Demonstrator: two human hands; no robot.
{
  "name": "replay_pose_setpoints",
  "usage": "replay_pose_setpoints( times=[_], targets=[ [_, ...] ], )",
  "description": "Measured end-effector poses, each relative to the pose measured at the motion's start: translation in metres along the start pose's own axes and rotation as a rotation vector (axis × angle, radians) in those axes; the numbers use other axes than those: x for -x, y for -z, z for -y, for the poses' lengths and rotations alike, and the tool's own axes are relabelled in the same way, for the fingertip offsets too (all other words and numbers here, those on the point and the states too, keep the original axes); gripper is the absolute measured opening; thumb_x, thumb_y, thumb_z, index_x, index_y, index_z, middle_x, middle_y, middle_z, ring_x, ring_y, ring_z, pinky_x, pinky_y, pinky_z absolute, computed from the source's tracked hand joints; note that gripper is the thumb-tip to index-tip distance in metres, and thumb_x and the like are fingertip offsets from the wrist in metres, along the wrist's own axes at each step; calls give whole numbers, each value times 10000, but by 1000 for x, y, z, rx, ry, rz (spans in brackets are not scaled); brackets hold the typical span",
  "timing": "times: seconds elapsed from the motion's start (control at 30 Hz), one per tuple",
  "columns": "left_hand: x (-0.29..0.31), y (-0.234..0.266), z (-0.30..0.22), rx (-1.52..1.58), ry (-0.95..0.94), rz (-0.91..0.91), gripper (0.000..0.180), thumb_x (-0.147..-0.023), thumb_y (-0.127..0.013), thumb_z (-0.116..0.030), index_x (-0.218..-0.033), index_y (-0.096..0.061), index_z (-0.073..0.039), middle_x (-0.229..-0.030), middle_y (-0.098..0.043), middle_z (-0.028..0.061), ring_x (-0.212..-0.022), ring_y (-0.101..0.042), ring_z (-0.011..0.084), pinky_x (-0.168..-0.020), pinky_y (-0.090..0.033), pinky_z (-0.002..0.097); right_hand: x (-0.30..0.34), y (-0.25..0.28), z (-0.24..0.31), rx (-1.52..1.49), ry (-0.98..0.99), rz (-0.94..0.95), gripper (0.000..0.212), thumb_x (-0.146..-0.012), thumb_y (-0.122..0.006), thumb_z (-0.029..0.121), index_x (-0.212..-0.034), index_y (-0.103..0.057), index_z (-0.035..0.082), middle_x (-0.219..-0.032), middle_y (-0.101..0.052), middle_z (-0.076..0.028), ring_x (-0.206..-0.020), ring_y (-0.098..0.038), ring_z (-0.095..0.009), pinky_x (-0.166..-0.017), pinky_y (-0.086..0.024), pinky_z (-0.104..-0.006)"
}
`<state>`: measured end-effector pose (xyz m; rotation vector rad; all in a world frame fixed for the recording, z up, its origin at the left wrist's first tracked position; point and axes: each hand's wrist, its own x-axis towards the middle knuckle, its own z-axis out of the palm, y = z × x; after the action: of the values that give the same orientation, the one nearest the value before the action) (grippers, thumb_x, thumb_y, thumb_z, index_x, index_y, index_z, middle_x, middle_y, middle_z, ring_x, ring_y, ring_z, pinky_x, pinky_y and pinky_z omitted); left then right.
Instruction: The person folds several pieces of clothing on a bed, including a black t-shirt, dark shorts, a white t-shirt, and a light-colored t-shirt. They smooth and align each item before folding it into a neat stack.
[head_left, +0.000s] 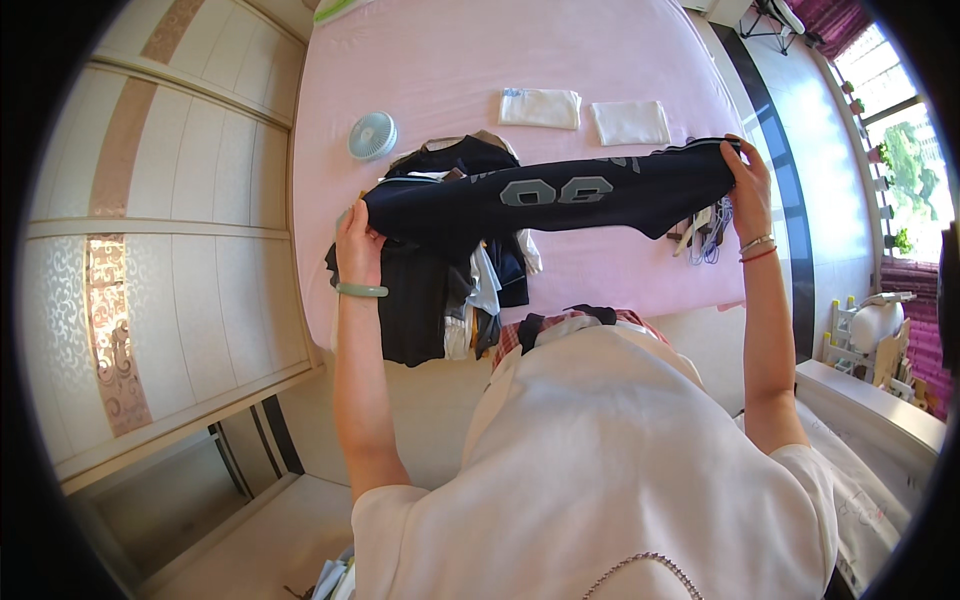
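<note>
A dark navy sports jersey (450, 205) with large grey printed figures hangs stretched sideways above the bed. My left hand (357, 243) grips one end of it, with a pale green bangle at that wrist. At the other end, the fingers of my right hand (750, 185) are closed on the jersey's striped edge; a bracelet and a red cord circle that wrist. Below the jersey lies a pile of dark and light clothes (410, 310), partly covered by it. Which parts of the jersey I hold is hard to make out.
The pink-covered bed (620, 50) spreads out before me. On it are a small light-blue fan (373, 136), two folded white cloths, one a white cloth (540, 108) and the other a white cloth (630, 122), and a bundle of cables (711, 232). Wardrobe doors (190, 160) line the left side.
</note>
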<state>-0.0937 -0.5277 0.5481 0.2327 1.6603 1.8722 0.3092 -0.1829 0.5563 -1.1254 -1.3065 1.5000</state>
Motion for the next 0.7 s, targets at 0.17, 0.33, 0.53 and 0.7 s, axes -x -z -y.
replay_pose_setpoints(
  times=[0.17,0.33,0.53,0.7],
  targets=[
    [-5,-2,12,-63,-186,-75,257,-984,-559,-252,-1165,-610,-77,-1004,-627,-2,-912,-577,66,-765,-456,235,6,-18,15,100,52,17,406,-903,-673,175,-1291,-586,91,-924,-664,-59,-787,-639,-94,-662,-529,-210],
    [13,-9,-12,-164,14,-6,248,-987,-536,-186,-1206,-616,-105,-1056,-631,-5,-999,-561,47,-793,-427,198,-1,-10,12,-247,-70,204,327,-937,-576,67,-1262,-608,67,-998,-668,-69,-889,-648,-133,-792,-534,-247],
    [29,5,-10,-308,-53,19,279,-985,-519,-177,-1230,-639,-123,-1095,-629,-44,-872,-533,2,-757,-393,171,-7,11,-9,-69,-127,421,325,-923,-453,32,-1200,-612,-31,-1141,-632,-103,-1078,-589,-176,-963,-464,-291],
    [50,13,-17,-564,1,285,364,-883,-636,-58,-1244,-641,-106,-1074,-604,-68,-769,-450,7,-734,-405,170,22,0,6,308,-120,559,376,-866,-633,125,-1225,-620,11,-1131,-625,-74,-1006,-586,-141,-918,-456,-247]
  ],
)
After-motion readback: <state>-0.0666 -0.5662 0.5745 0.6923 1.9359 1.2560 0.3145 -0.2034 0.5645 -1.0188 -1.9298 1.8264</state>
